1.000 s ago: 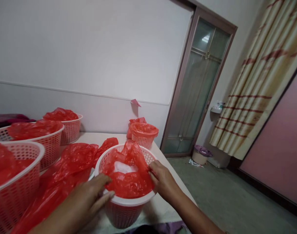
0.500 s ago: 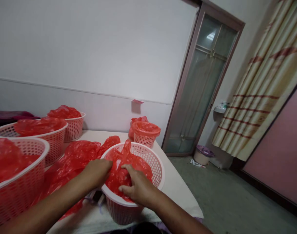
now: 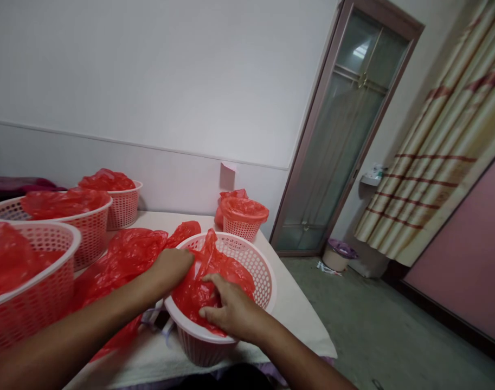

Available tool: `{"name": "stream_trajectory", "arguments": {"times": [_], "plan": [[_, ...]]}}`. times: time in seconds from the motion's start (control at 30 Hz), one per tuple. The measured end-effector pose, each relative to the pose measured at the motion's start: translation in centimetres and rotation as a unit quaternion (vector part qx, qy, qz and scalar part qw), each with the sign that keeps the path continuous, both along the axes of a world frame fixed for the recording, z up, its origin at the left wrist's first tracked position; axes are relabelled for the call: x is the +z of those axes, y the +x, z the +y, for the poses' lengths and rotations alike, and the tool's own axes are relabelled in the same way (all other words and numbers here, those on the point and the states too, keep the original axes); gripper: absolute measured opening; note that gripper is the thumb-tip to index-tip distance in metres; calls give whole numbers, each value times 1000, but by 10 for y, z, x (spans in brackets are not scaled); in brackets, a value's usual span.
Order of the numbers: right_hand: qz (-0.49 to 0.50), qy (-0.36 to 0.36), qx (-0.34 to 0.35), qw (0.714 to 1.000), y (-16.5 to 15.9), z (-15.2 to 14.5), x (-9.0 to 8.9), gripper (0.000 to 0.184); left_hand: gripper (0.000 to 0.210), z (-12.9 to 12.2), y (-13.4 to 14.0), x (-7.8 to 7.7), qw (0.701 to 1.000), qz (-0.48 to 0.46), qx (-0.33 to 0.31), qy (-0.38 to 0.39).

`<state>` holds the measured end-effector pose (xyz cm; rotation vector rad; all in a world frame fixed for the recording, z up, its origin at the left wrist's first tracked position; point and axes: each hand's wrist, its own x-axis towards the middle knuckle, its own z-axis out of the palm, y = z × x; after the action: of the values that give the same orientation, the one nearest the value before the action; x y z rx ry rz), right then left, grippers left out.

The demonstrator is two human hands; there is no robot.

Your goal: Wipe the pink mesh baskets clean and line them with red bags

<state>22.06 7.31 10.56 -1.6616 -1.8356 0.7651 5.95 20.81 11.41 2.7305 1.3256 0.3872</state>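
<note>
A pink-white plastic basket stands near the front of the table, with a crumpled red plastic bag inside it. My left hand reaches over the basket's left rim, its fingers curled into the red plastic; the fingertips are hidden. Against the bag on the near right side lies my right hand, thumb and index finger spread apart and the other fingers partly out of sight. A loose heap of red plastic bags lies on the table to the left of this basket.
Three more baskets with red bags stand at the left: a near one, a middle one and a far one. A small lined basket sits by the wall. A waste bin is on the floor beyond the table.
My left hand has shifted slightly right and farther over the bag. The right hand stays almost in place. The camera view has turned a little.
</note>
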Motion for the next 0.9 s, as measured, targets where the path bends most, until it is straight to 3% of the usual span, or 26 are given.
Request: {"name": "stream_trajectory", "arguments": {"times": [0.17, 0.23, 0.33, 0.4, 0.5, 0.63, 0.73, 0.8, 0.9], "plan": [[20, 43, -72, 996, 0, 7, -6, 78, 20, -19, 0, 5, 981, -129, -123, -78], [42, 74, -52, 995, 2, 11, -11, 70, 20, -38, 6, 11, 953, -194, -191, -133], [66, 79, 18, 995, 5, 16, -19, 34, 15, -62, 15, 13, 906, -274, -255, -195], [76, 65, 33, 994, 7, 18, -22, 21, 13, -67, 15, 11, 904, -291, -247, -193], [61, 65, 18, 996, 7, 18, -22, 11, 16, -54, 3, 6, 932, -285, -189, -117], [13, 73, -5, 997, 3, 16, -16, 22, 37, -25, -18, 5, 986, -159, -57, 15], [6, 67, -23, 997, 2, 16, -12, 18, 50, -12, -21, 2, 995, -98, -20, -14], [18, 60, -54, 997, 2, 15, -11, 8, 32, -10, -16, -3, 992, -105, -42, -59], [35, 60, -109, 992, 2, 14, -13, 46, 12, -17, 0, -12, 976, -154, -100, -119]]}}
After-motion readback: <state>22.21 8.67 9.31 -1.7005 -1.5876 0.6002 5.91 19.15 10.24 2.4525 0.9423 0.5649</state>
